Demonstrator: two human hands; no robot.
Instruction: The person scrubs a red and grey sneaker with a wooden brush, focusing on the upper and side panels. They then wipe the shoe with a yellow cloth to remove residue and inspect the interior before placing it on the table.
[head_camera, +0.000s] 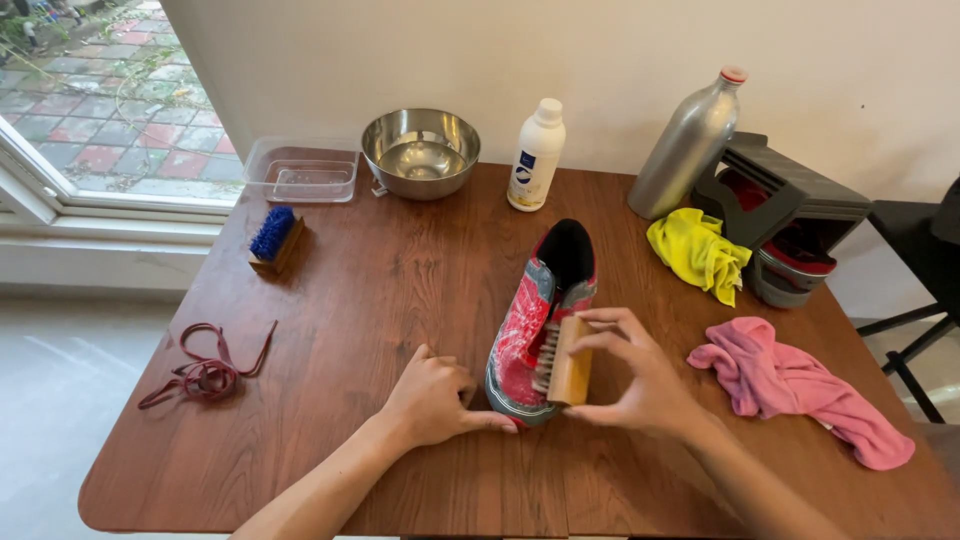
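A red and grey shoe without laces lies on the brown wooden table, toe toward me. My right hand grips a wooden brush and presses its bristles against the shoe's right side near the toe. On the tabletop my left hand rests with curled fingers, its thumb touching the toe of the shoe.
Dark red laces lie at the left edge. A blue-bristled brush, clear plastic tub, steel bowl, white bottle and metal bottle stand at the back. Yellow cloth and pink cloth lie right.
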